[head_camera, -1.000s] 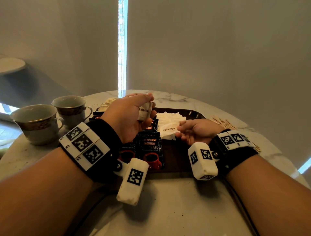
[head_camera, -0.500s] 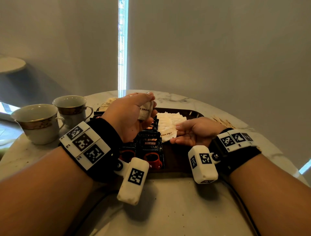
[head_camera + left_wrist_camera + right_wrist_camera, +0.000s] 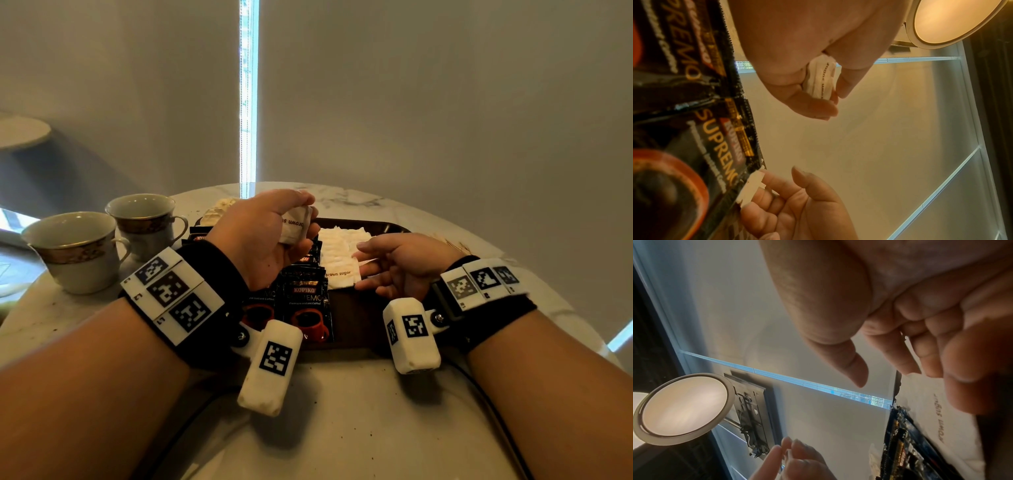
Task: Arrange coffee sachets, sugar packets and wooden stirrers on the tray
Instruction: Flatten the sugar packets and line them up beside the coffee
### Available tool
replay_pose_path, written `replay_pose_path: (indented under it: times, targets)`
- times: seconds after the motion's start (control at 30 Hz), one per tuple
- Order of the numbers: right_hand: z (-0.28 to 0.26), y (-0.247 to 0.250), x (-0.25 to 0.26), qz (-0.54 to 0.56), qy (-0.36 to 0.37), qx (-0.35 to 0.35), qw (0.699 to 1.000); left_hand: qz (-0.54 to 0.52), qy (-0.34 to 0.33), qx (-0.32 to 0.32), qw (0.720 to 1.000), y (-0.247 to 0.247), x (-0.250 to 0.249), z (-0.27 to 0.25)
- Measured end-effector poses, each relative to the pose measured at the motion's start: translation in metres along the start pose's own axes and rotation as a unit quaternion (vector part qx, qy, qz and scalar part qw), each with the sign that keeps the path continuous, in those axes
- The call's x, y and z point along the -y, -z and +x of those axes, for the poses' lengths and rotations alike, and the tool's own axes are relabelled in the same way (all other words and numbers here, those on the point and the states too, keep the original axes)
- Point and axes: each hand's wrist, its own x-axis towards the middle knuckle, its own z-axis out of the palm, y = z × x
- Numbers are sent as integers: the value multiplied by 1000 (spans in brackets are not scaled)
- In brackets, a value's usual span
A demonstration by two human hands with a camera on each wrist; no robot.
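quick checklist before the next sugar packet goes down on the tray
1. Left hand grips a stack of white brown-sugar packets: ok.
2. Right hand empty, fingers relaxed: ok.
3. Last white sugar packet lies flat in the row on the dark brown tray: ok.
4. Black coffee sachets lined up beside the sugar: ok.
5. Wooden stirrers on the tray: not ok, still on the table.
6. Number of packets left in the stack: cannot tell.

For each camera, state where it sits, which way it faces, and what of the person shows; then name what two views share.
Head: on the head, facing forward and down at the tray; both forearms show, left hand, right hand.
Left wrist: under the left hand, looking along it at the gripped sugar packets; right hand below.
Right wrist: under the open right hand; left fingertips below.
Shared: coffee sachets, head and left wrist.
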Motion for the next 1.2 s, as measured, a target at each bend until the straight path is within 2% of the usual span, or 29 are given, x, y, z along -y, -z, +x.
replay_pose_path:
  times: [0.37,0.6,0.97,1.07,1.2]
  targets:
    - [-1,-1,0,54,82,-34,995,-6,0,0,1000,0,-1,-1]
    - [-5,-6,-1,20,31,33,999,-12,2,5,1000,-1,-1,-2]
    - [-5,-7,0,10,30,30,999,-28,29,32,999,-1,-2,-3]
    - [-7,-9,0,17,59,22,998,-27,35,43,998,-1,0,-2]
    - [-15,-12,4,47,149,27,987,5,22,52,998,-1,4,0]
